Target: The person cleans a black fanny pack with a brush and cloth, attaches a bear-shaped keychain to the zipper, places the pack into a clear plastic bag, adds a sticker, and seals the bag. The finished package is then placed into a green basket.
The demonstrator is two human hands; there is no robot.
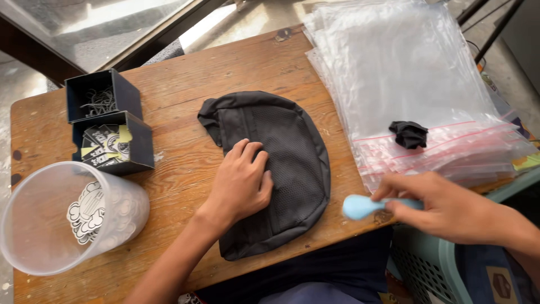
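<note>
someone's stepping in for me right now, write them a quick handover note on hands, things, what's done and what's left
Left hand: flat on the black mesh bag, pressing it to the wooden table; no closed grip.
Right hand: grip closed on a light blue tool, blurred, held at the table's near edge beside the bag.
Things: stack of clear zip bags at the right, with a small crumpled black item lying on top. Two dark open boxes and a clear plastic tub holding stickers at the left.
Done: bag lies flat on the table.
Left: the bag is not in any zip bag; the blue tool has not touched it.
</note>
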